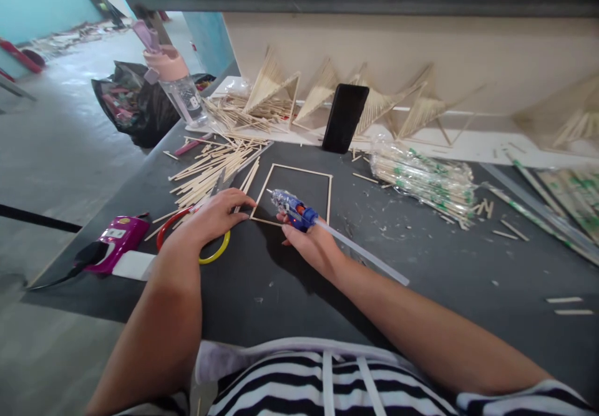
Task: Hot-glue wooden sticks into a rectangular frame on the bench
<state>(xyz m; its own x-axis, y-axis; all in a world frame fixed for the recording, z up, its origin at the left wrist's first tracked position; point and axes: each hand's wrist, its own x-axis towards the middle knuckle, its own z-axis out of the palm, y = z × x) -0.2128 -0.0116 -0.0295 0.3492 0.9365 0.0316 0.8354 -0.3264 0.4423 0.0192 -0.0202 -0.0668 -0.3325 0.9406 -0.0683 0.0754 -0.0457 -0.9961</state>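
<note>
My right hand [311, 241] is wrapped round a blue hot glue gun [292, 207], its nozzle pointing up and left above the frame's left side. A long translucent glue stick [365, 252] sticks out of the gun's back. Flat on the dark table lies a four-sided frame of thin wooden sticks [302, 169]; hand and gun cover part of its near side. At the frame's near left corner, the thumb and forefinger of my left hand [218, 213] close on the sticks. Scissors with a red and yellow handle [216, 251] lie partly under my left wrist.
Loose sticks [206, 176] lie behind my left hand. A magenta power socket [116, 241] sits at the left, a water bottle [180, 88] behind it. A black phone [345, 118] leans before stick models [322, 91]. Plastic-wrapped stick bundles [423, 179] lie right.
</note>
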